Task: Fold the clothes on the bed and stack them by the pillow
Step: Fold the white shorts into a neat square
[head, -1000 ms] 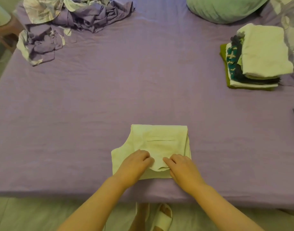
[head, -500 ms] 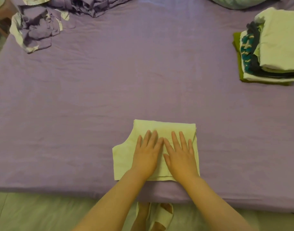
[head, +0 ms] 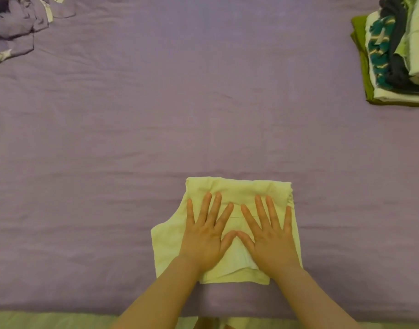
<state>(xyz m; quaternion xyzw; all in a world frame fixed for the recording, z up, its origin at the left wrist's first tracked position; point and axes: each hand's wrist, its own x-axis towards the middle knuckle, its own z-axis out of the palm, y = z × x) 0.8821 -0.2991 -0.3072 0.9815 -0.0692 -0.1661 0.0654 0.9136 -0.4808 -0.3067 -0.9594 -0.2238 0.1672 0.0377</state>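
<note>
Both hands, left hand (head: pixel 207 236) and right hand (head: pixel 270 236), have gone from pinching to flat, fingers spread, pressing the pale garment (head: pixel 237 188): fold finished, stacking due.

One pale yellow folded cotton garment (head: pixel 227 191), two bare hands, one stack of folded clothes (head: pixel 394 65), one heap of crumpled purple patterned fabric (head: pixel 16 27), one purple-sheeted bed (head: pixel 156 115).
</note>
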